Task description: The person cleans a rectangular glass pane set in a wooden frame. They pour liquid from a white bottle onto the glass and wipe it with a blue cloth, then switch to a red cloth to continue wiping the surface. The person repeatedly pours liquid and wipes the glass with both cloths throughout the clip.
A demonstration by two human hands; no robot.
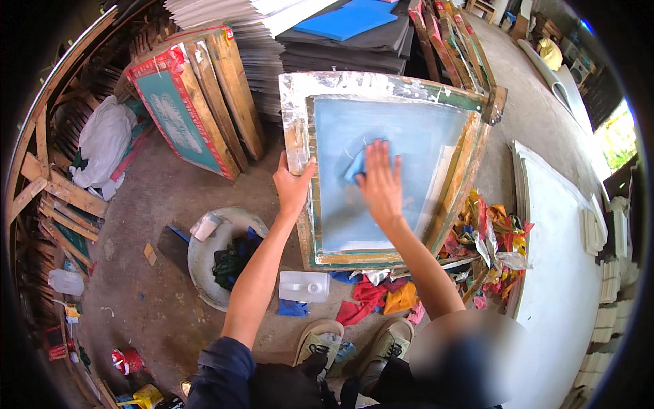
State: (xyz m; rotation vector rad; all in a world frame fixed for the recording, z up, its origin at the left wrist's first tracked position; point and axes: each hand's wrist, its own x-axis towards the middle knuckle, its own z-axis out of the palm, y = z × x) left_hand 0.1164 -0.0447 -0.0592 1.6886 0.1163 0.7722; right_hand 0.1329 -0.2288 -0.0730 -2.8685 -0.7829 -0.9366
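Observation:
A wooden screen-printing frame (300, 136) with a pale blue mesh (340, 198) stands tilted before me, its border stained white and green. My left hand (293, 185) is closed round the frame's left side, thumb on the front edge. Against the middle of the mesh, my right hand (381, 180) presses a blue cloth (355, 168). The fingers lie nearly straight over it and hide part of the cloth. Below the frame, a translucent white plastic jug (304, 286) is on the floor near my shoes.
Left of the frame is a round tub (201, 269) with dark rags. More screen frames (184, 109) lean behind it, near stacked sheets (225, 41). Colourful scraps (487, 238) lie to the right, beside a large white panel stack (555, 259). A blurred round shape (470, 361) covers the lower right.

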